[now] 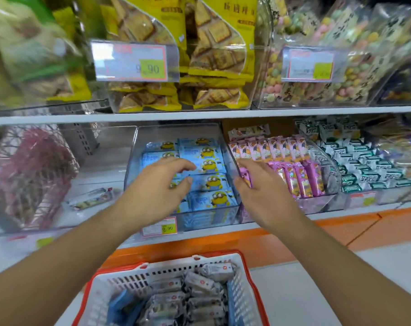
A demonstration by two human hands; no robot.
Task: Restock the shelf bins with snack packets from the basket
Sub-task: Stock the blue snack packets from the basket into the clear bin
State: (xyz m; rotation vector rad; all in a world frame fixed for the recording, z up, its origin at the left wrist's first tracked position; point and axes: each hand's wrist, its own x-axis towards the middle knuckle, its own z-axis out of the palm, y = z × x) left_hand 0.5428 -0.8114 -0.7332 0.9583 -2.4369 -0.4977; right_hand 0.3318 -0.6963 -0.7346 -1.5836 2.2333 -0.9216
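The basket (249, 288) of grey snack packets (199, 285) sits below my arms, in front of the shelf (199, 112). Above it, my left hand (162, 182) hovers, fingers loosely spread, over the clear bin (176, 130) of blue packets (209, 182). Right of that bin, my right hand (258, 182) pinches a pink packet (244, 175) among the pink bars (303, 182). Left of it lies one loose packet (91, 198).

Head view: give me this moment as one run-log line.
left hand: open over blue packets | right hand: at clear bin right wall, grip unclear | basket: grey packets remain
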